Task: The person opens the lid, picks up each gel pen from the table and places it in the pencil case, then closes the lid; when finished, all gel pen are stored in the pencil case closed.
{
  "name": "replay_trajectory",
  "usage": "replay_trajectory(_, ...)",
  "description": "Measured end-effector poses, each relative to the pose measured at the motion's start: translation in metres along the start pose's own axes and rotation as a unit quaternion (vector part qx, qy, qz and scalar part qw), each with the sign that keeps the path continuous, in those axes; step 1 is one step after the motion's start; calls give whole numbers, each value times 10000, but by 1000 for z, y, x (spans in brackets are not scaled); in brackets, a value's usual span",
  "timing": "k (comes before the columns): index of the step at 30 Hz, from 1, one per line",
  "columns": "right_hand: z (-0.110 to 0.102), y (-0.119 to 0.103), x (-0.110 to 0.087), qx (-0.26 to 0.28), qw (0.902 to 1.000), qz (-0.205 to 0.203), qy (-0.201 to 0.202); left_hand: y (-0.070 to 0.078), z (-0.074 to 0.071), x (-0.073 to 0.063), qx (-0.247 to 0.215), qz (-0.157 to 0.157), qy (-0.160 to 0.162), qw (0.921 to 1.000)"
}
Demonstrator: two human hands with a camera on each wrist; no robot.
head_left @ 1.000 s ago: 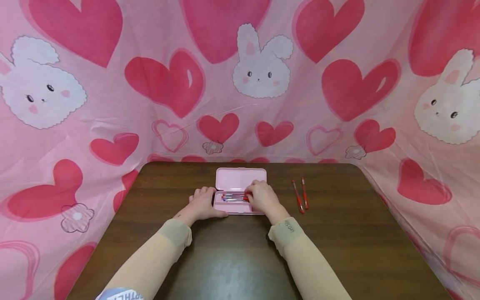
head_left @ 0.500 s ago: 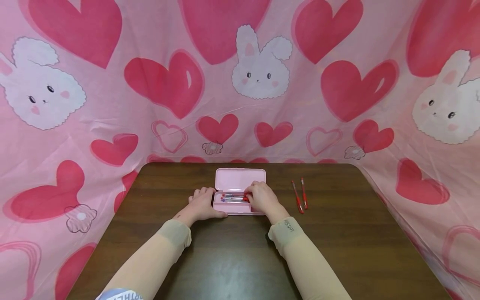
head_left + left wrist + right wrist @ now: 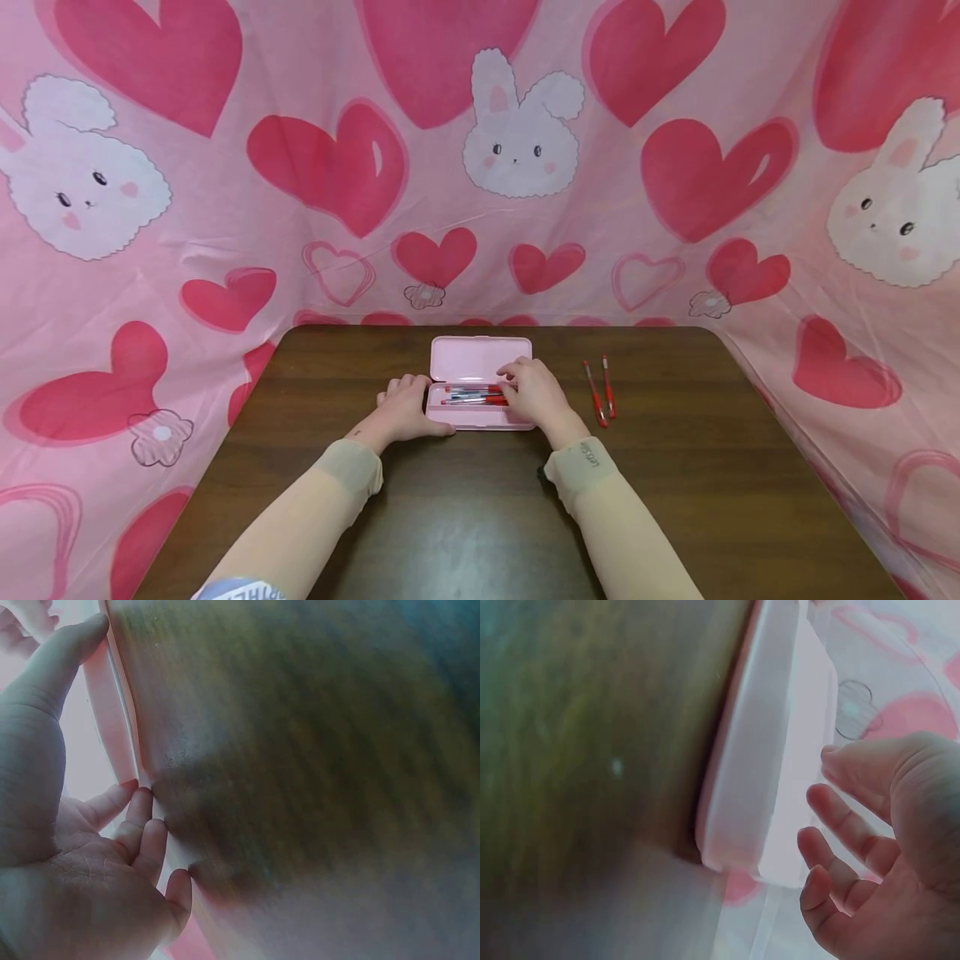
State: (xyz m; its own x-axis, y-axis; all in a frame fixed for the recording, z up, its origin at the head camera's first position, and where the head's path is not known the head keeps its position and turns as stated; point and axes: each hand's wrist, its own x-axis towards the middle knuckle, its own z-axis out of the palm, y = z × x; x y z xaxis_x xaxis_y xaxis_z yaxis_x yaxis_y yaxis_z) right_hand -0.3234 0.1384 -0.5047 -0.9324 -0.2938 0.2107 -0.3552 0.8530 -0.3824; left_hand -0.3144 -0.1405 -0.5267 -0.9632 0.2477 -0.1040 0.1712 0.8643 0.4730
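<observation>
Spanning the lower half of the frame, a dark wooden counter (image 3: pixel 465 517) bears two pale sleeves (image 3: pixel 630 533) entering from the bottom edge. At centre, the left hand (image 3: pixel 405 408) grips the left end of a pink pencil case (image 3: pixel 468 420), thumb on the near edge and fingers against the side, probably to stop it sliding. The right hand (image 3: pixel 536 396) is poised over the case's right end, loosely bent and grasping nothing visible; whether it touches the pens (image 3: pixel 487 401) cannot be told. They lie lengthwise in the far compartment, whose long shape seems to suit them. Folded back behind, the lid (image 3: pixel 480 358) leaves them accessible. Right of centre, two red pens (image 3: pixel 610 396) lie near the case, handy for the right hand. Patterned pink cloth (image 3: pixel 450 192) fills the upper frame, seemingly as a screen.
</observation>
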Motion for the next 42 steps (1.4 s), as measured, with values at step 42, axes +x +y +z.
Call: replay_trajectory(42,-50,102,-45,614,9813,1256,1326,1,2,-2,-27,-14,16,10000)
